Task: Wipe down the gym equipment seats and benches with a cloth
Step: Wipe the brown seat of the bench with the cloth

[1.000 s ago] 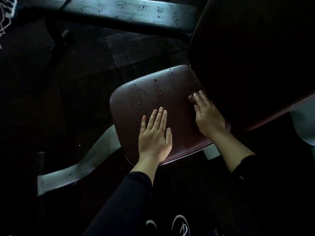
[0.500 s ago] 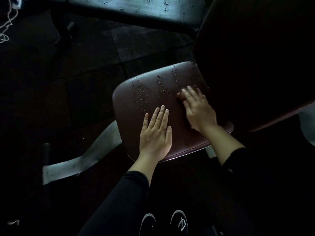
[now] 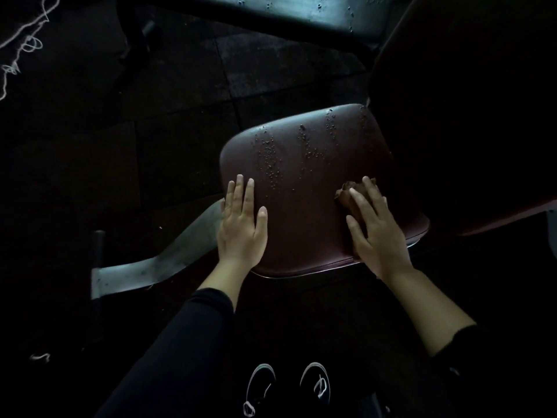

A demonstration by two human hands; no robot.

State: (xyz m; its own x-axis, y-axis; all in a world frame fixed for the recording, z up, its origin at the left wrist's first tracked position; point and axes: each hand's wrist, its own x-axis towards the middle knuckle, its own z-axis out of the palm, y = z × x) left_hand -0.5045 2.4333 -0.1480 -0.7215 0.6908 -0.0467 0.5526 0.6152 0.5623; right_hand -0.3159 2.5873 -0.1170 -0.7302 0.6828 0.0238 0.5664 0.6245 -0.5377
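Maroon vinyl seat [image 3: 304, 188] (pitted), crumpled cloth [image 3: 346, 193] under right hand [image 3: 376, 233]

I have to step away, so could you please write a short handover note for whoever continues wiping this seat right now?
Left hand: flat, fingers straight, resting on the left edge of the maroon seat pad.
Right hand: pressing a brown cloth onto the pad's right side.
Done: the near part of the pad looks free of droplets.
Left: water droplets still bead the far half; the grey bench beyond is also spotted, and the dark backrest cannot be judged.
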